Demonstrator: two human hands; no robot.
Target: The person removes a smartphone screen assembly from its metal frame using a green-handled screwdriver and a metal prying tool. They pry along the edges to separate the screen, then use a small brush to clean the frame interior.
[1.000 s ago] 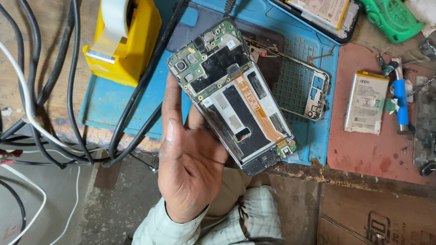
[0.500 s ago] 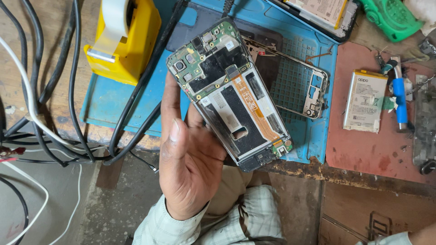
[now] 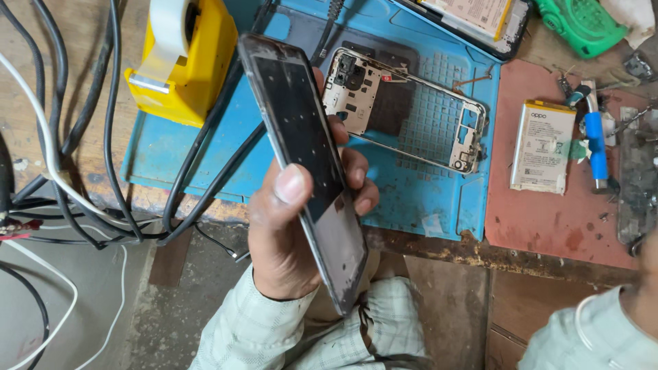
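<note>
A blue work mat (image 3: 171, 151) is spread over the far middle of the wooden bench, with a red mat (image 3: 548, 219) laid just beside it on the right. Black cables (image 3: 110, 137) are draped across the left side, some lying over the blue mat's near left corner. A yellow tape dispenser (image 3: 199, 62) with a white roll is set on the mat's far left.

A smartphone (image 3: 305, 157) is held in the left hand (image 3: 281, 240), raised above the mat's near edge and tilted, its dark, smudged screen turned upward. The phone is clamped between the thumb on the screen's left edge and fingers wrapped around the right edge.

A bare phone mid-frame (image 3: 411, 116) lies flat on the blue mat, right of the phone. A phone battery (image 3: 541, 147) rests on the red mat, with a blue-handled tool (image 3: 596, 140) just beside it.

Only a sleeve (image 3: 589, 336) is seen at the near right; the right hand's state cannot be told.
</note>
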